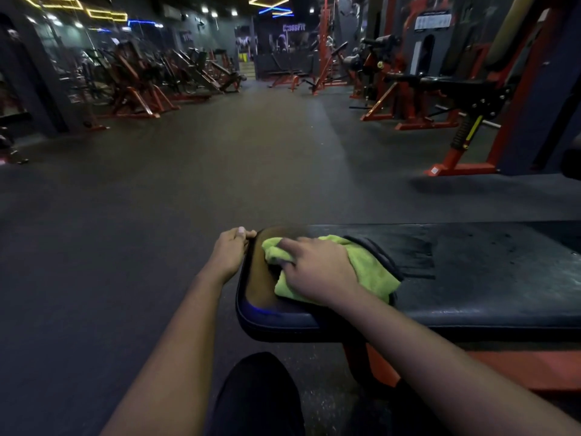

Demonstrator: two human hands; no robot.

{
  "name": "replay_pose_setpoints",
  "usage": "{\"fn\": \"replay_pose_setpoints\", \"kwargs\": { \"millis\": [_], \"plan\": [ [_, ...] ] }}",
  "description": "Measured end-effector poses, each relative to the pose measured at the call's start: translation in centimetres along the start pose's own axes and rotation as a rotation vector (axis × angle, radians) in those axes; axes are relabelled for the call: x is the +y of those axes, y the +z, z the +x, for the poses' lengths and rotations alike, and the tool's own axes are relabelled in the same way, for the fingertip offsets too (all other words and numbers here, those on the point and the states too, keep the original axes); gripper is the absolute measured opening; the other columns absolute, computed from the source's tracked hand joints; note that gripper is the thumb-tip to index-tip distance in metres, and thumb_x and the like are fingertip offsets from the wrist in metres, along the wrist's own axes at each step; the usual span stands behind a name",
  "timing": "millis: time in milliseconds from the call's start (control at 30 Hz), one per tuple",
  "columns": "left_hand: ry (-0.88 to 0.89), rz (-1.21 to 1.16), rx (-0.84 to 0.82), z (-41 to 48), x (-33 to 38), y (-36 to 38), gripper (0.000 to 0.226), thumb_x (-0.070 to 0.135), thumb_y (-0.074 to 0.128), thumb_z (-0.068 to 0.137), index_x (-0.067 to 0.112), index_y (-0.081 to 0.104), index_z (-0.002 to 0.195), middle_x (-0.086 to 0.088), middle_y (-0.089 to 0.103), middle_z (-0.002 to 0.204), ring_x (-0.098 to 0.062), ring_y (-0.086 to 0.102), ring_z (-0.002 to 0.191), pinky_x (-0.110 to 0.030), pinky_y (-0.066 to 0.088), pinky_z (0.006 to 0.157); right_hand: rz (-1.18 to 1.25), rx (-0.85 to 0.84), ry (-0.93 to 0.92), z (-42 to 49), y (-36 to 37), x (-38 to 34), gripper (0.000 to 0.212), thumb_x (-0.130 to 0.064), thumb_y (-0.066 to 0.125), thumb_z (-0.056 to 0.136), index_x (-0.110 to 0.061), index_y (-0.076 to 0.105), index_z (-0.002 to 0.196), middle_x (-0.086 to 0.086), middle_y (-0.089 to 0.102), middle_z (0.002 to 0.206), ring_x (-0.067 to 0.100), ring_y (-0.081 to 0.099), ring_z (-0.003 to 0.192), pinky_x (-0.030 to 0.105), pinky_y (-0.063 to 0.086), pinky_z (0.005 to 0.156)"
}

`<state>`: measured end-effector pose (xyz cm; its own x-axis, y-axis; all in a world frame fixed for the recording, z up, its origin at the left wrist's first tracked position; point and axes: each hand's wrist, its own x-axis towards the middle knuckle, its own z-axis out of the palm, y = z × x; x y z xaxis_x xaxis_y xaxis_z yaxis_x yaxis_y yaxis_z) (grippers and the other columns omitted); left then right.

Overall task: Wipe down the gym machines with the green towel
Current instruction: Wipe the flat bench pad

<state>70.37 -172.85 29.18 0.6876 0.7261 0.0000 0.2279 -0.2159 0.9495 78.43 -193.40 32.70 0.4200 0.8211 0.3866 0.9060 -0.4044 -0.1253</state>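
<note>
Gripping green towel (374,272) on bench pad (487,278)

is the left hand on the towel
No, the left hand grips the end of the bench, while the right hand holds the towel on it.

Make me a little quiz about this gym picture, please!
1. Fill in: the left hand grips the end of the black ____.
2. What holds the green towel down? A) left hand B) right hand C) nothing
3. True or false: the towel is red.

Key: 1 bench pad; 2 B; 3 false, it is green.
</note>
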Motion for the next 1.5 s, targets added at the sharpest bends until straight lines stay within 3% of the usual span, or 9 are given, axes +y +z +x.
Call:
{"fn": "replay_pose_setpoints", "kwargs": {
  "millis": [167, 300, 467, 600, 733, 867, 1067, 1300, 1500],
  "plan": [
    [0.005, 0.321, -0.225, -1.0, 3.0, -1.5, 0.035, 0.030, 0.036, 0.109, 0.017, 0.065, 0.126, -0.001, 0.053, 0.145, -0.020, 0.048, 0.134, -0.036, 0.030, 0.118, 0.106, 0.027, 0.132, -1.2, -1.6, 0.1, 0.033, -0.051, 0.046, 0.101, -0.029, 0.059, 0.120, 0.002, 0.072, 0.108, 0.032, 0.066, 0.101, 0.037, 0.043, 0.070],
    [0.174, 0.259, -0.295, -2.5, 7.4, -1.6, 0.049, 0.017, 0.050, 0.104, 0.032, 0.043, 0.150, 0.015, 0.037, 0.151, -0.006, 0.029, 0.142, -0.025, 0.024, 0.111, 0.905, 0.353, 0.417, 1.8, -3.7, 0.5, 0.028, -0.038, 0.056, 0.100, -0.017, 0.068, 0.115, 0.005, 0.073, 0.099, 0.019, 0.068, 0.092, 0.037, 0.054, 0.084],
    [0.480, 0.079, -0.336, -4.3, 13.5, -1.1, 0.030, 0.027, 0.057, 0.096, 0.016, 0.059, 0.124, 0.003, 0.066, 0.116, -0.006, 0.061, 0.104, -0.020, 0.046, 0.080, 1.511, 0.574, 0.408, 3.6, -9.2, 0.2, 0.027, -0.036, 0.044, 0.109, -0.016, 0.058, 0.122, -0.004, 0.067, 0.101, -0.001, 0.067, 0.082, 0.022, 0.054, 0.076],
    [0.419, 0.259, -0.303, -2.9, 15.4, -1.8, 0.031, 0.031, 0.059, 0.093, 0.002, 0.053, 0.104, -0.009, 0.058, 0.094, -0.018, 0.056, 0.086, -0.031, 0.043, 0.073, 1.629, 0.344, 0.479, 3.7, -8.8, 2.2, 0.038, -0.051, 0.048, 0.104, -0.018, 0.055, 0.122, 0.000, 0.066, 0.108, 0.011, 0.066, 0.093, 0.032, 0.056, 0.084],
    [0.140, 0.772, -0.339, -1.3, 11.8, -1.5, 0.035, 0.039, 0.051, 0.103, 0.005, 0.060, 0.097, -0.022, 0.068, 0.099, -0.041, 0.068, 0.094, -0.047, 0.054, 0.077, 1.092, -0.196, 0.656, 1.4, -7.3, 5.9, 0.039, -0.054, 0.053, 0.099, -0.016, 0.057, 0.106, 0.008, 0.061, 0.089, 0.015, 0.061, 0.065, 0.025, 0.045, 0.055],
    [0.060, 0.717, -0.207, -0.4, 6.5, -0.8, 0.042, 0.048, 0.040, 0.105, 0.013, 0.063, 0.103, -0.013, 0.066, 0.111, -0.032, 0.062, 0.103, -0.035, 0.048, 0.079, 0.263, -0.241, 0.477, 1.4, -5.8, 5.5, 0.060, -0.062, 0.057, 0.092, -0.015, 0.058, 0.128, 0.013, 0.062, 0.132, 0.033, 0.058, 0.121, 0.038, 0.047, 0.097],
    [0.143, 0.378, -0.097, -0.1, 3.3, -2.5, 0.045, 0.045, 0.035, 0.107, 0.022, 0.072, 0.095, 0.000, 0.073, 0.097, -0.018, 0.069, 0.094, -0.032, 0.052, 0.084, 0.133, -0.522, 0.062, -1.1, -1.8, -0.8, 0.102, -0.103, 0.025, 0.066, -0.055, 0.007, 0.155, -0.005, 0.001, 0.172, 0.032, -0.001, 0.157, 0.073, 0.001, 0.116],
    [0.038, 0.248, -0.165, -1.6, 5.7, -2.8, 0.072, 0.067, 0.016, 0.100, 0.020, 0.071, 0.109, -0.003, 0.070, 0.101, -0.015, 0.060, 0.077, -0.027, 0.043, 0.059, 0.006, -0.380, 0.167, 4.0, 0.3, -1.8, 0.087, -0.092, 0.008, 0.083, -0.038, 0.041, 0.143, 0.001, 0.038, 0.154, 0.038, 0.026, 0.144, 0.073, 0.022, 0.106],
    [-0.043, 0.314, -0.306, -3.4, 6.7, -3.2, 0.067, 0.075, 0.032, 0.093, 0.021, 0.067, 0.109, -0.004, 0.070, 0.108, -0.023, 0.065, 0.097, -0.031, 0.050, 0.063, 0.135, -0.672, 0.161, 7.4, -2.3, -0.7, 0.097, -0.094, 0.042, 0.077, -0.035, 0.028, 0.154, 0.002, 0.030, 0.162, 0.037, 0.020, 0.151, 0.063, 0.019, 0.118]
  ]
}}
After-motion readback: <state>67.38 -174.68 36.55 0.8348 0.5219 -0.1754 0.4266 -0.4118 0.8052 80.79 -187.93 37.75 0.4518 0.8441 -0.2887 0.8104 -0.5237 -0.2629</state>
